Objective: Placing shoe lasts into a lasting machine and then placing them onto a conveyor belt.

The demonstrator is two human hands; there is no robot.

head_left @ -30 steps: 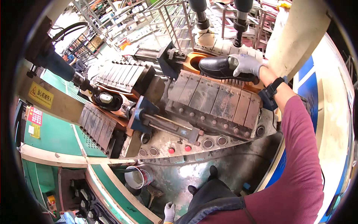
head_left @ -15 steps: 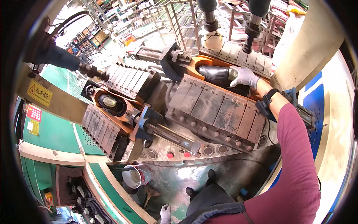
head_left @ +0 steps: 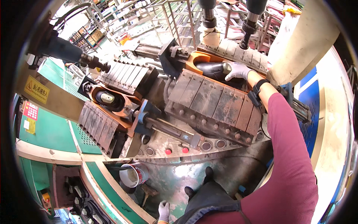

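My right hand, in a pale glove, is closed around the heel end of a black shoe with a pale last showing at its opening. That shoe lies in the orange-padded cavity of the right pressing station, between two rows of metal plates. My left hand, also gloved, hangs low beside my leg with its fingers curled in; nothing shows in it. On the left, a second dark shoe with a pale last sits in another orange-padded station.
Press rods hang above the right station and another juts over the left one. Red buttons line the machine's front. A white bucket and a brush stand on the floor. Black shoes lie at lower left.
The view has shifted slightly. My right hand has moved a little left with the shoe, which appears to sit lower in the orange cavity. My left hand stays low by my leg.
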